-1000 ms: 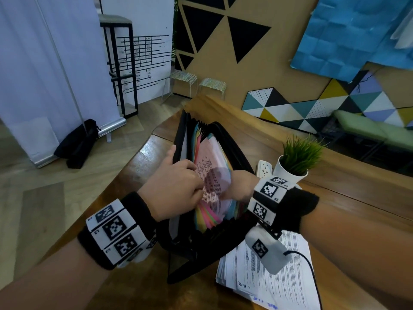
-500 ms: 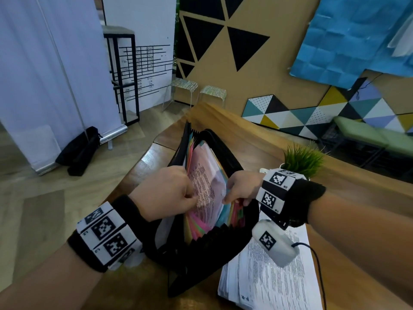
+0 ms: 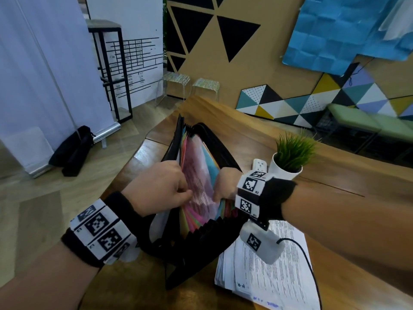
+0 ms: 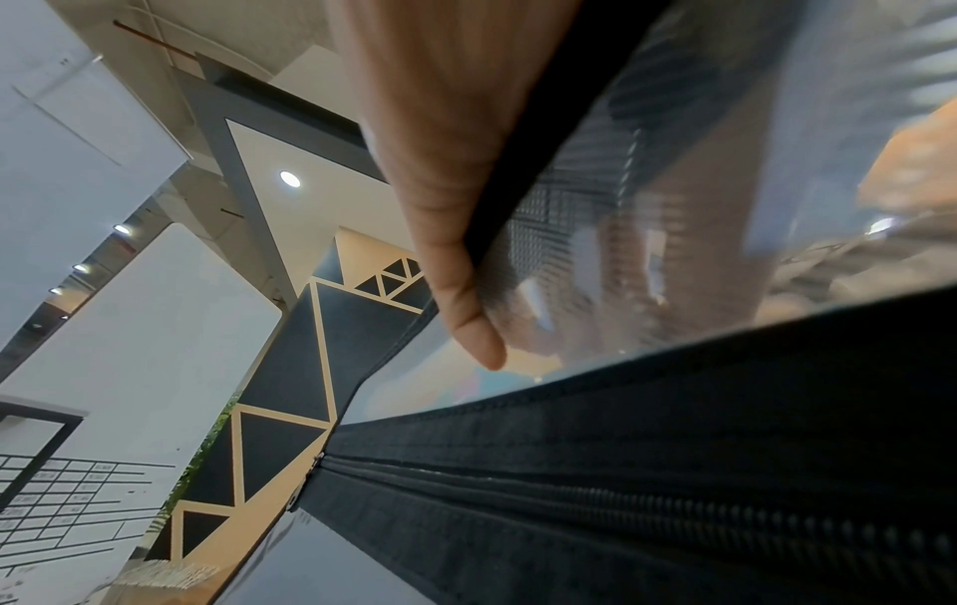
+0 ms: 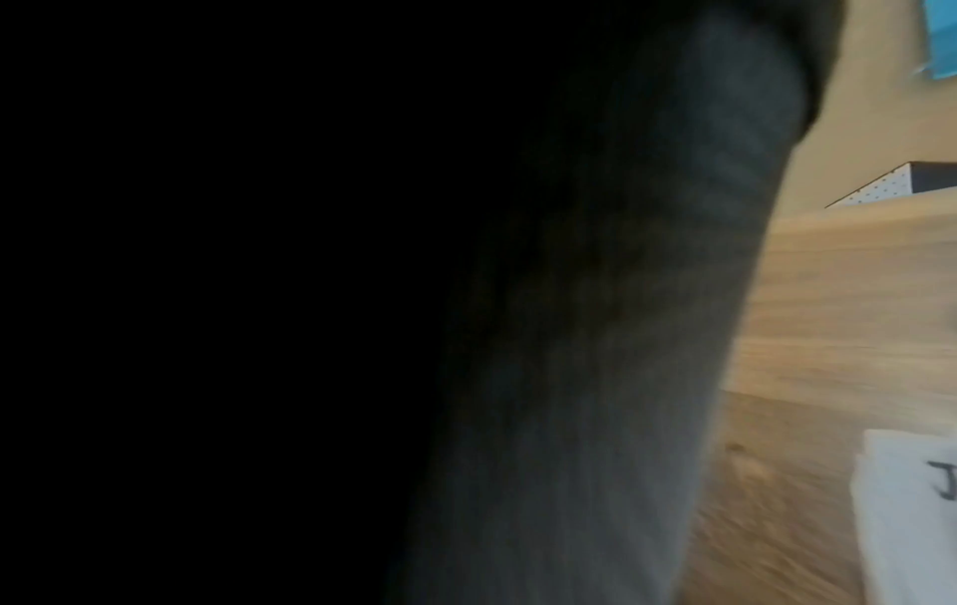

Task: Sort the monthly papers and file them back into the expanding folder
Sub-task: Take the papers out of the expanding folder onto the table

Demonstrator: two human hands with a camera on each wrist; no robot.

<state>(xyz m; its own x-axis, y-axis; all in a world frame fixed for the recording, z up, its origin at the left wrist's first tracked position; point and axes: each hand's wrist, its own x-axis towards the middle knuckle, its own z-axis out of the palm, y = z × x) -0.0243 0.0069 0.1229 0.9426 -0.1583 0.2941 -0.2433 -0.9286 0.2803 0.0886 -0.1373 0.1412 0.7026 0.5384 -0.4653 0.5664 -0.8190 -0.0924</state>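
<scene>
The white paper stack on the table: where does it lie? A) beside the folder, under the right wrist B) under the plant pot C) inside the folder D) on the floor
A: the paper stack lies flat on the table, right of the black expanding folder.

Black folder (image 3: 201, 240) holds pink, blue, yellow, green dividers (image 3: 196, 189).

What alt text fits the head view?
Both hands, left hand and right hand, reach into an open black expanding folder standing on a wooden table, parting its coloured dividers. A stack of printed papers lies to its right, near a small potted plant.
</scene>
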